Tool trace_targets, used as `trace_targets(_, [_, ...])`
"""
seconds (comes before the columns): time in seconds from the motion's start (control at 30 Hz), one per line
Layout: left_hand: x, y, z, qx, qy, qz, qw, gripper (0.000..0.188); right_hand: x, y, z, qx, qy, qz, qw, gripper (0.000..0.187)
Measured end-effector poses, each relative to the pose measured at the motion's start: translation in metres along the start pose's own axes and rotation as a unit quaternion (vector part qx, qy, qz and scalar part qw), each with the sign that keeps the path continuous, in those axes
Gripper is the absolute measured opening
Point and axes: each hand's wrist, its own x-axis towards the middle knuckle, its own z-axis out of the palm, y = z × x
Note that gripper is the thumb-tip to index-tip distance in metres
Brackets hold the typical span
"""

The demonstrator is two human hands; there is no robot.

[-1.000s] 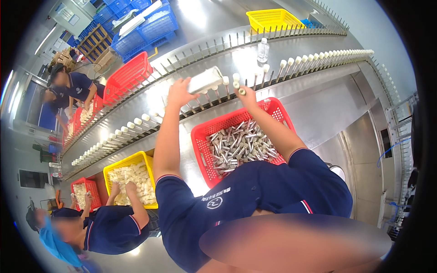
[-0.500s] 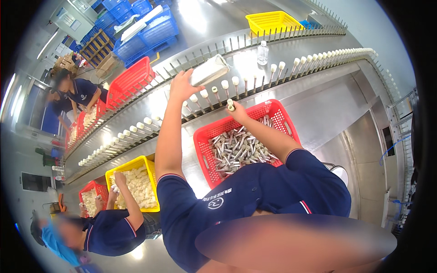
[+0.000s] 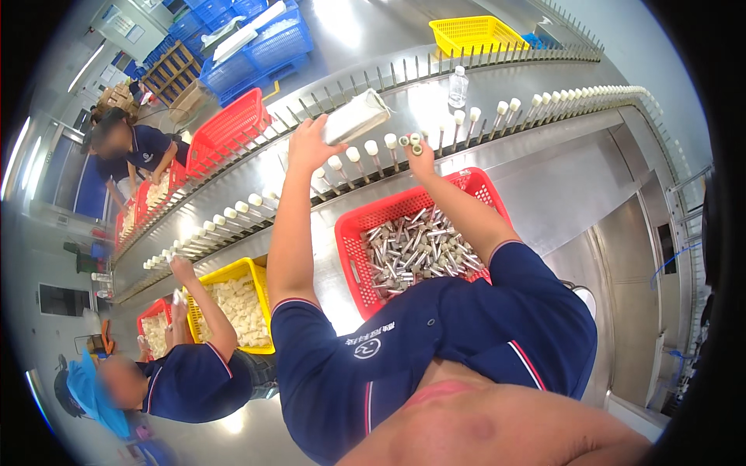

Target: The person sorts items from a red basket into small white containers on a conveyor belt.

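My left hand [image 3: 309,144] grips the near end of a white, cloth-like rectangular block [image 3: 357,118], thumb below and fingers over the top, above a row of upright pins with white caps [image 3: 353,154]. My right hand [image 3: 420,161] is closed around several small parts with round hollow ends [image 3: 416,144]; their ring-shaped openings show above my fingers, and the rest is hidden in the hand. It is at the pin row, beside a white-capped pin [image 3: 391,142]. Below my right forearm, a red basket [image 3: 347,247] holds many loose metal pieces with shiny stems [image 3: 420,248].
A clear bottle [image 3: 458,87] stands on the metal bench behind the pins. Bare pins [image 3: 394,71] line the far rail, near a yellow basket [image 3: 478,35]. To my left, a co-worker [image 3: 194,380] reaches over a yellow basket of pale pieces [image 3: 268,311]. More people work farther back.
My right hand has moved up and a little right, from above the red basket's far edge to the pin row. My left hand keeps the white block. The co-worker's arm has risen toward the pins.
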Motion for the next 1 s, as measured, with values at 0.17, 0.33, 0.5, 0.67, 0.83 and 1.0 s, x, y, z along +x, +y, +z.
trace_targets(0.17, [-0.015,-0.031,0.039,0.012,-0.014,-0.017,1.000,0.081,-0.020,-0.009,-0.050,0.020,-0.092,-0.248,0.964,0.028])
trace_targets(0.33, [-0.016,-0.008,0.057,-0.006,-0.068,0.004,0.998,0.081,-0.082,0.042,-0.127,-0.177,-0.264,-0.058,0.946,0.027])
trace_targets(0.5, [-0.012,-0.003,0.040,0.000,-0.055,-0.017,0.998,0.080,-0.122,0.036,-0.166,-0.400,-0.325,-0.062,0.855,0.041])
trace_targets(0.67, [-0.007,-0.015,0.021,0.031,-0.023,-0.018,0.999,0.086,-0.122,0.071,-0.206,-0.461,-0.323,-0.075,0.823,0.052])
trace_targets(0.83, [-0.023,-0.043,0.053,0.046,-0.070,-0.017,0.996,0.085,-0.116,0.071,-0.244,-0.567,-0.158,-0.113,0.800,0.067])
trace_targets(1.0, [-0.009,-0.023,0.048,0.004,-0.088,-0.024,0.996,0.084,-0.140,0.121,-0.287,-0.605,-0.186,-0.101,0.767,0.083])
